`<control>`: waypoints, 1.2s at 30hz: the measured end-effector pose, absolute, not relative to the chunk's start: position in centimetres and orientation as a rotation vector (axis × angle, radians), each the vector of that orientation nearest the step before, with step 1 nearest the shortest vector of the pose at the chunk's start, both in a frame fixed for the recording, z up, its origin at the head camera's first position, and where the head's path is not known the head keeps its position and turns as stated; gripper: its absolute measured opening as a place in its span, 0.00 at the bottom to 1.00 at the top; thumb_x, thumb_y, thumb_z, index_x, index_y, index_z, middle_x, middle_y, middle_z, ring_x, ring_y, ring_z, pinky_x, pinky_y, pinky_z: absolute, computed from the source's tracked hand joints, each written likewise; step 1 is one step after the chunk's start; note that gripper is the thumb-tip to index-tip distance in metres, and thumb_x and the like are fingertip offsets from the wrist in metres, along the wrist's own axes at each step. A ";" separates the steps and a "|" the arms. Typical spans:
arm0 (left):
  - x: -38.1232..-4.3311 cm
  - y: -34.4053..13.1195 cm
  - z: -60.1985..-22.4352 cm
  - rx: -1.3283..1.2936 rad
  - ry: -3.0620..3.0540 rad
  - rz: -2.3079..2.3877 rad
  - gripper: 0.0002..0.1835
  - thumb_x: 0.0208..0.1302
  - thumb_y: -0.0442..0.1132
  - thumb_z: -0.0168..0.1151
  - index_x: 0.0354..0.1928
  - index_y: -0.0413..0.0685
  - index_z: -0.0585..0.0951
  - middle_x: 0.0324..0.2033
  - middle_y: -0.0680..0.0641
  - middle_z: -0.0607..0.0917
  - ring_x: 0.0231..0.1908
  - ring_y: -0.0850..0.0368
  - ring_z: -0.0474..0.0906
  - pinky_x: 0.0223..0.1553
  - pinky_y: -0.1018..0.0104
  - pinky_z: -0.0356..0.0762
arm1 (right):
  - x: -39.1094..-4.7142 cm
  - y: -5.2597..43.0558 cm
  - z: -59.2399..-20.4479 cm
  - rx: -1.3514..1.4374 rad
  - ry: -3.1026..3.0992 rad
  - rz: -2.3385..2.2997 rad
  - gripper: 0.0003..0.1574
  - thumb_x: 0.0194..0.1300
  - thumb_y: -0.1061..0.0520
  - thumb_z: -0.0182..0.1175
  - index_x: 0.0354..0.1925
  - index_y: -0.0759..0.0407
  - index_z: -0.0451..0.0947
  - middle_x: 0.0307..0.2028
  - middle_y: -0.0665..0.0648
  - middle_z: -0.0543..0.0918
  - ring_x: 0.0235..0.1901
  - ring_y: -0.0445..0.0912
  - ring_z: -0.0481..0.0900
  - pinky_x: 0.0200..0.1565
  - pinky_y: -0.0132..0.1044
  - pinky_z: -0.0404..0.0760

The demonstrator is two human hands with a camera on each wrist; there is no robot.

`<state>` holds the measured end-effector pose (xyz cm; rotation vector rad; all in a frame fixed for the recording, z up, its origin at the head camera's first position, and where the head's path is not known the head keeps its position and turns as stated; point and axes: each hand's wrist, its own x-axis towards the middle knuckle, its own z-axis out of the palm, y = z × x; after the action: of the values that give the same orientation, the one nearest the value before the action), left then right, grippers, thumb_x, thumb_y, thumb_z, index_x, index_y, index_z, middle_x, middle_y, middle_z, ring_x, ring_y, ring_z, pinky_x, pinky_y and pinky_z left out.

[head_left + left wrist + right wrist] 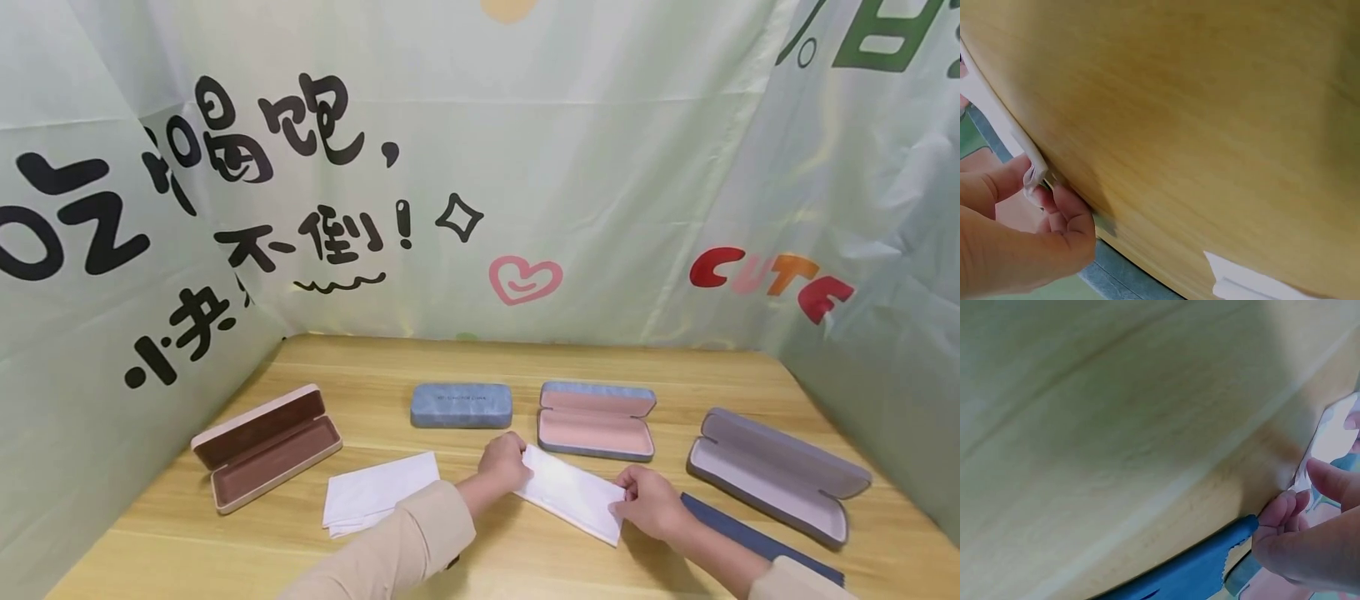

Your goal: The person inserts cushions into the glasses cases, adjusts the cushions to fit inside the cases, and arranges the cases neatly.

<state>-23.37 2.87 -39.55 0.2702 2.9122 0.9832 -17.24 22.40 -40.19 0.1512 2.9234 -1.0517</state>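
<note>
A folded white cloth (573, 492) is stretched between both hands, low over the table in the head view. My left hand (504, 465) pinches its left end between thumb and fingers; the left wrist view shows the folded layers at the fingertips. At the other end, my right hand (651, 502) pinches the lower right part of the cloth. Just behind the cloth stands an open blue glasses case (596, 435) with a pink lining. A dark blue cleaning cloth (1179, 575) with a zigzag edge lies beside my right hand, partly covered by the forearm in the head view.
Another folded white cloth (378, 492) lies left of my left forearm. A closed blue glasses case (461, 406) sits at the back. An open brown-lined case (273, 454) stands at the left, an open grey case (776, 479) at the right. Printed curtains enclose the wooden table (360, 367).
</note>
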 end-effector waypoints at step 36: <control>-23.2 1.6 -40.4 0.541 2.586 1.435 0.24 0.60 0.30 0.59 0.13 0.49 0.58 0.09 0.55 0.55 0.14 0.64 0.51 0.17 0.75 0.52 | -17.0 23.3 -39.8 0.285 2.747 -1.353 0.08 0.61 0.66 0.54 0.25 0.68 0.69 0.15 0.50 0.73 0.20 0.42 0.74 0.23 0.33 0.79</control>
<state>-23.20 1.60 -40.42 0.5406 2.5859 1.4346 -16.96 23.27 -39.77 0.2848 2.7467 -1.3530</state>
